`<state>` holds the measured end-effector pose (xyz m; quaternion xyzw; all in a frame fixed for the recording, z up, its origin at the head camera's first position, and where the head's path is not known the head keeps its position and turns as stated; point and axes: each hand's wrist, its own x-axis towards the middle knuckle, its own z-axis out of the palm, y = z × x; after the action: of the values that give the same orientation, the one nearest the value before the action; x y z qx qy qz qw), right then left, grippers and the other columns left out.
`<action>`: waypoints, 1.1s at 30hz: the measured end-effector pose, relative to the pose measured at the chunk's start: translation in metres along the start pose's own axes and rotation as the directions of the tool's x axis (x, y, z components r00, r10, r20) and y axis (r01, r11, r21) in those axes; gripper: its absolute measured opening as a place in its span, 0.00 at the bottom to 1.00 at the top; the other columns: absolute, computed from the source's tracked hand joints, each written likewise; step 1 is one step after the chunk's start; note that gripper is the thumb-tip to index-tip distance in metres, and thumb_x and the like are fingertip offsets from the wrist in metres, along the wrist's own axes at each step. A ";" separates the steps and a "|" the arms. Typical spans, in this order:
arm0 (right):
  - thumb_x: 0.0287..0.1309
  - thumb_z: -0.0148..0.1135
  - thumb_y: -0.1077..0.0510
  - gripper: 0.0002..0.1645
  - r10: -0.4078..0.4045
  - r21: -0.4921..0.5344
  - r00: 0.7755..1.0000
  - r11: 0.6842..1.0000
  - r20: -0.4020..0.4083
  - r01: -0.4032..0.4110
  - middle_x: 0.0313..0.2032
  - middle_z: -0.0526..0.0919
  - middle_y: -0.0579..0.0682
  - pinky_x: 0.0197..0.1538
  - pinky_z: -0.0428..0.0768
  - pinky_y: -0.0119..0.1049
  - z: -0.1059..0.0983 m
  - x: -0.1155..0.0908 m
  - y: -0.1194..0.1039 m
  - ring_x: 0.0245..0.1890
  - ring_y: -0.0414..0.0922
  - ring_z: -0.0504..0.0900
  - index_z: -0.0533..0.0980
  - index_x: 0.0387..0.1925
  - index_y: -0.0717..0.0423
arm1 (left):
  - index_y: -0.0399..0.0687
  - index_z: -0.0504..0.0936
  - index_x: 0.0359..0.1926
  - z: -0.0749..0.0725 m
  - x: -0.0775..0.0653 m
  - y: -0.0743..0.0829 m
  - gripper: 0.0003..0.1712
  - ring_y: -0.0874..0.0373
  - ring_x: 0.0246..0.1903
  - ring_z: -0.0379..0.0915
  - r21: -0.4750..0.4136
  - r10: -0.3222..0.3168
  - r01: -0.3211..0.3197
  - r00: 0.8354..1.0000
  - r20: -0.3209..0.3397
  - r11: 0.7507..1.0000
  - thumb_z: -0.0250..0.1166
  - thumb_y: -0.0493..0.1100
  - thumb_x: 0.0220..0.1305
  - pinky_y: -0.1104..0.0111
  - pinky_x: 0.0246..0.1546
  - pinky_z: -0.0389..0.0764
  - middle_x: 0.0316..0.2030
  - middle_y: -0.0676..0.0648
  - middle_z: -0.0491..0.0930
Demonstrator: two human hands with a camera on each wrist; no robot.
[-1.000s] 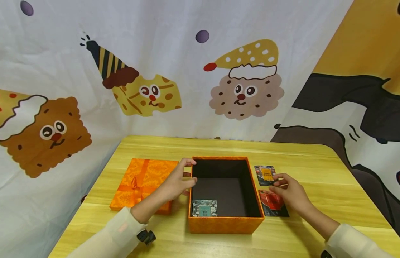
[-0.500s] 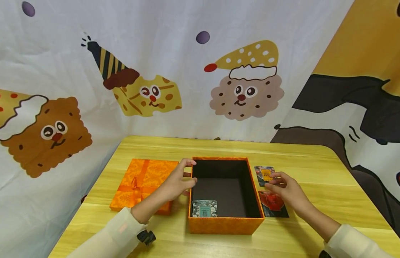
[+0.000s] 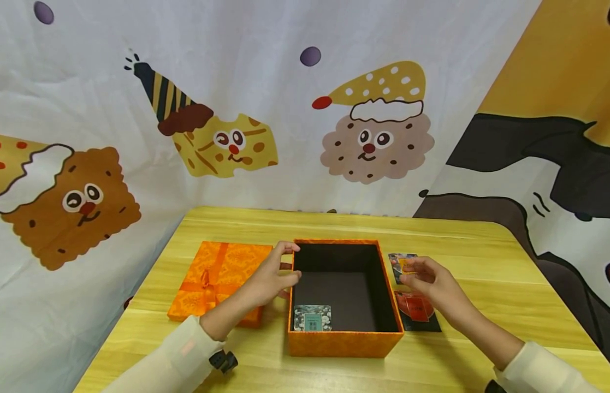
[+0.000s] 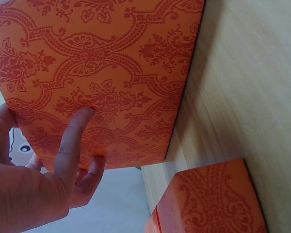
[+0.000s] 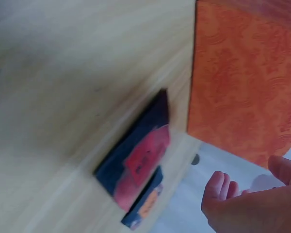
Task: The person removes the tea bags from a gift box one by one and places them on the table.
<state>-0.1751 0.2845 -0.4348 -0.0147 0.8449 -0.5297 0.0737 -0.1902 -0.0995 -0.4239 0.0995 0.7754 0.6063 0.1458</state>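
Note:
My left hand (image 3: 267, 278) grips the left wall of an open orange patterned box (image 3: 336, 344). In the left wrist view, several fingers (image 4: 72, 145) lie against the box's outer side; the thumb reaches over the rim. Inside the box, at its near left corner, lies a flat square packet with a teal label (image 3: 312, 318). My right hand (image 3: 444, 292) hovers right of the box, fingers bent and holding nothing. Below it on the table are a packet with an orange label (image 3: 397, 268), partly hidden by the fingers, and a dark packet with a red front (image 3: 418, 312).
An orange lid with a ribbon bow (image 3: 236, 267) lies left of the box, partly behind the left forearm. Everything stands on a wooden table (image 3: 344, 224). A white cartoon-printed curtain (image 3: 285, 191) hangs along the table's back and sides.
My right hand has shifted slightly left and up, away from the red packet and over the orange-labelled one. The left hand and the box have stayed put.

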 end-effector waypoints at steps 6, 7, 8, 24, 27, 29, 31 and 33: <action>0.69 0.67 0.52 0.32 -0.066 0.059 0.997 0.996 0.029 0.064 0.59 0.79 0.57 0.52 0.83 0.30 0.003 -0.004 -0.016 0.51 0.34 0.81 0.70 0.66 0.63 | 0.50 0.65 0.68 0.001 0.000 0.000 0.30 0.34 0.63 0.70 -0.001 -0.002 0.002 1.000 -0.001 1.000 0.67 0.39 0.69 0.53 0.29 0.87 0.74 0.41 0.59; 0.69 0.67 0.53 0.31 -0.080 0.068 0.996 0.995 0.034 0.078 0.58 0.80 0.54 0.52 0.83 0.31 0.003 -0.005 -0.018 0.51 0.35 0.82 0.70 0.66 0.63 | 0.51 0.65 0.68 0.001 0.000 0.001 0.30 0.34 0.63 0.69 -0.002 -0.001 0.001 1.000 -0.001 1.000 0.67 0.39 0.69 0.53 0.29 0.87 0.74 0.41 0.59; 0.69 0.67 0.54 0.30 -0.093 0.075 0.995 0.993 0.038 0.090 0.57 0.80 0.53 0.51 0.83 0.31 0.004 -0.006 -0.021 0.51 0.36 0.82 0.70 0.66 0.63 | 0.51 0.65 0.68 0.001 0.000 0.000 0.30 0.34 0.63 0.69 -0.001 0.000 0.000 1.000 -0.002 1.000 0.67 0.38 0.69 0.52 0.29 0.87 0.73 0.40 0.59; 0.66 0.69 0.58 0.30 -0.149 0.097 0.987 0.985 0.061 0.143 0.58 0.76 0.66 0.46 0.87 0.37 0.013 -0.015 -0.058 0.50 0.40 0.83 0.70 0.65 0.65 | 0.51 0.65 0.67 0.000 0.001 0.000 0.30 0.35 0.63 0.70 0.004 0.000 0.000 1.000 -0.005 1.000 0.67 0.39 0.69 0.53 0.29 0.87 0.73 0.40 0.59; 0.65 0.70 0.58 0.30 -0.158 0.083 0.986 0.985 0.062 0.152 0.57 0.77 0.66 0.47 0.87 0.35 0.015 -0.017 -0.063 0.50 0.41 0.83 0.71 0.64 0.64 | 0.51 0.66 0.67 0.001 0.001 0.000 0.29 0.35 0.63 0.70 0.004 0.002 -0.002 1.000 -0.006 1.000 0.67 0.39 0.69 0.53 0.29 0.87 0.73 0.40 0.59; 0.65 0.71 0.57 0.31 -0.165 0.073 0.984 0.984 0.069 0.160 0.57 0.77 0.66 0.48 0.86 0.35 0.016 -0.017 -0.066 0.51 0.43 0.83 0.71 0.64 0.64 | 0.52 0.66 0.67 0.001 0.001 0.000 0.29 0.35 0.62 0.70 0.002 0.001 -0.001 1.000 -0.006 1.000 0.67 0.38 0.69 0.53 0.29 0.87 0.73 0.40 0.59; 0.65 0.71 0.56 0.31 -0.176 0.065 0.981 0.983 0.083 0.170 0.57 0.78 0.64 0.49 0.86 0.34 0.018 -0.017 -0.069 0.52 0.44 0.83 0.71 0.64 0.63 | 0.51 0.65 0.67 0.001 0.001 0.000 0.30 0.35 0.62 0.71 0.002 0.000 0.000 1.000 -0.006 1.000 0.67 0.38 0.69 0.54 0.29 0.87 0.73 0.40 0.58; 0.66 0.70 0.56 0.30 -0.187 0.068 0.977 0.981 0.100 0.181 0.57 0.78 0.62 0.51 0.84 0.32 0.020 -0.017 -0.071 0.54 0.47 0.83 0.72 0.64 0.62 | 0.51 0.65 0.67 0.001 0.001 0.000 0.30 0.35 0.62 0.71 0.003 -0.001 0.001 1.000 -0.006 1.000 0.66 0.38 0.69 0.54 0.29 0.87 0.73 0.41 0.59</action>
<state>-0.1590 0.2370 -0.3776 -0.1189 0.8190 -0.5571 0.0694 -0.1907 -0.0985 -0.4245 0.0975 0.7767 0.6056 0.1434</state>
